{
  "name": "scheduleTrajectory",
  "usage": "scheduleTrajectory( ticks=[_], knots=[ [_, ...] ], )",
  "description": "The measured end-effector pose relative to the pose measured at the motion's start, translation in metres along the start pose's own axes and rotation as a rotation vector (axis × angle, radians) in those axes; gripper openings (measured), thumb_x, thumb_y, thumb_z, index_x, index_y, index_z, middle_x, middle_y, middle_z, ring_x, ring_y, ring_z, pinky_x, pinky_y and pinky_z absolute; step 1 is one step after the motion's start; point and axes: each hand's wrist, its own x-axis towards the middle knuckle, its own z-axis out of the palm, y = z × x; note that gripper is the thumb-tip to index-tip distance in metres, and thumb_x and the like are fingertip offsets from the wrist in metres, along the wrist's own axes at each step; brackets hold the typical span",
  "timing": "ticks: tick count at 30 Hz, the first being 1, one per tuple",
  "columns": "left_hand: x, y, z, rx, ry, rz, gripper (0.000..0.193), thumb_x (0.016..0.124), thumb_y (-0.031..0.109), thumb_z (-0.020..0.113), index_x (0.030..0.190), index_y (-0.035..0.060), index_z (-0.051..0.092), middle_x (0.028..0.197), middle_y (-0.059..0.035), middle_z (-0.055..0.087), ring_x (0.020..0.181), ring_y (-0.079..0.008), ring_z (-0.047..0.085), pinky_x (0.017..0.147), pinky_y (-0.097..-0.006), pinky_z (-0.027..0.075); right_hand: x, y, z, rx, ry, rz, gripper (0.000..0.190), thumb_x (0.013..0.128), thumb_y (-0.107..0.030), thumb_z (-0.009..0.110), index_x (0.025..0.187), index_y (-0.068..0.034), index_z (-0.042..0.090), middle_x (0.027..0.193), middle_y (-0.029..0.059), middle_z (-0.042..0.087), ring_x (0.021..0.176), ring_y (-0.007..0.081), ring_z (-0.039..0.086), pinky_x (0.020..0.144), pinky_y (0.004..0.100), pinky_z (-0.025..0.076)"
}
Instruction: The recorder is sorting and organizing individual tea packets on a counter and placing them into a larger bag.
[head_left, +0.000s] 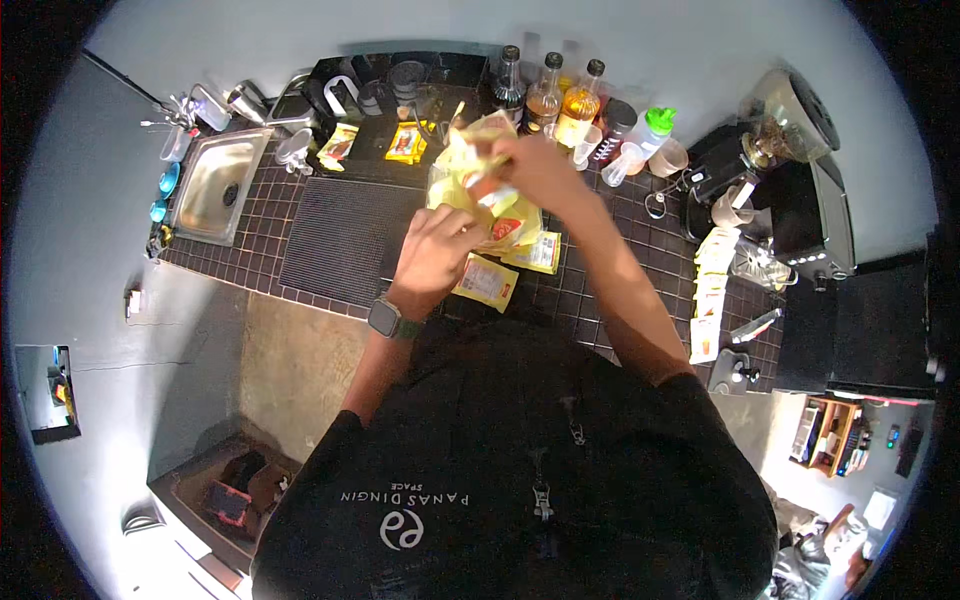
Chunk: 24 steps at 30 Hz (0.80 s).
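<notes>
A clear plastic bag of yellow sachets (517, 214) stands on the dark tiled counter before me. My left hand (442, 247), with a smartwatch (384, 318) on its wrist, pinches the near left edge of the bag. At the bag's upper part, my right hand (536, 171) is blurred and has its fingers around a yellow and orange sachet (487, 184). Two yellow packets lie near me: one flat packet (487, 283) below the bag and another packet (538, 253) partly beneath it.
A steel sink (217, 187) and ribbed black mat (345, 240) lie left. Behind stand syrup bottles (577, 112) and a green-capped squeeze bottle (652, 133). A row of sachets (712, 292) lies at right, near a coffee grinder (780, 127). More yellow packets (407, 142) lie at the back.
</notes>
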Motion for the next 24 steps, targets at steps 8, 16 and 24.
scheduleTrajectory(
  ticks=[8, 16, 24],
  knots=[
    [-0.003, 0.008, -0.006, -0.093, -0.007, -0.002, 0.029, 0.077, -0.002, 0.063, 0.101, 0.0111, 0.072, 0.100, -0.0043, 0.063, 0.094, -0.0255, 0.060, 0.084, -0.0397, 0.045, 0.028, -0.002, 0.080, 0.023, -0.209, -0.330, 0.028, 0.080, -0.016, 0.069, 0.101, 0.002, 0.065, 0.095, 0.0251, 0.068, 0.093, 0.0413, 0.068, 0.081, 0.0469, 0.054],
    [-0.009, -0.005, -0.008, 0.022, 0.026, -0.060, 0.022, 0.078, 0.013, 0.070, 0.100, 0.0160, 0.071, 0.096, -0.0004, 0.062, 0.095, -0.0213, 0.060, 0.085, -0.0380, 0.042, -0.044, -0.007, 0.005, 0.478, 0.595, -0.009, 0.009, 0.093, -0.008, 0.066, 0.098, -0.001, 0.068, 0.084, 0.0136, 0.067, 0.075, 0.0234, 0.067, 0.070, 0.0351, 0.053],
    [0.005, -0.006, -0.003, 0.010, 0.029, 0.006, 0.014, 0.083, 0.012, 0.075, 0.096, 0.0108, 0.069, 0.090, -0.0015, 0.063, 0.090, -0.0234, 0.061, 0.081, -0.0379, 0.046, -0.178, 0.063, 0.162, 0.222, -0.171, 0.112, 0.043, 0.087, -0.034, 0.076, 0.119, -0.006, 0.067, 0.122, 0.0229, 0.065, 0.120, 0.0372, 0.060, 0.105, 0.0470, 0.048]
  ],
)
